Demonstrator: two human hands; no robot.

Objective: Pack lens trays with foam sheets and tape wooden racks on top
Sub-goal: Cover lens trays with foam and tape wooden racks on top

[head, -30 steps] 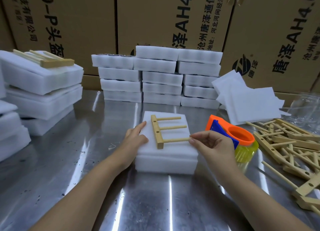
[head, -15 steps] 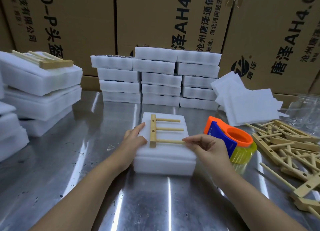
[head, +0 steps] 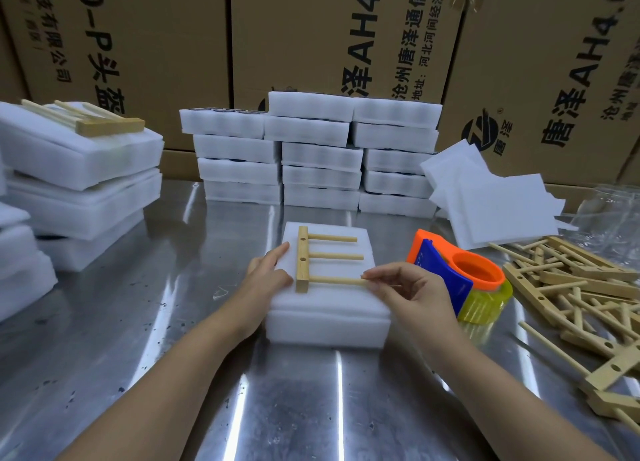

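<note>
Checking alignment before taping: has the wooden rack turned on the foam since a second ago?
Yes. The wooden rack rotated, squaring its bar with the foam pack's left edge.

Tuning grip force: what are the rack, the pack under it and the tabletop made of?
Rack: looks like unfinished pale wood, matte, faint grain.
Pack: white foam sheet, soft, slightly translucent at the edges.
Tabletop: probably stainless steel, glossy, streaked reflections and scuffs.

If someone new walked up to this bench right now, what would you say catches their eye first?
Probably the orange and blue tape dispenser, the only bright thing here, beside the right hand. Next, the wooden rack lying flat on the foam-wrapped pack at centre, the right hand pinching its nearest peg and the left hand steadying the pack's edge. Behind stands a wall of white foam packs.
</note>
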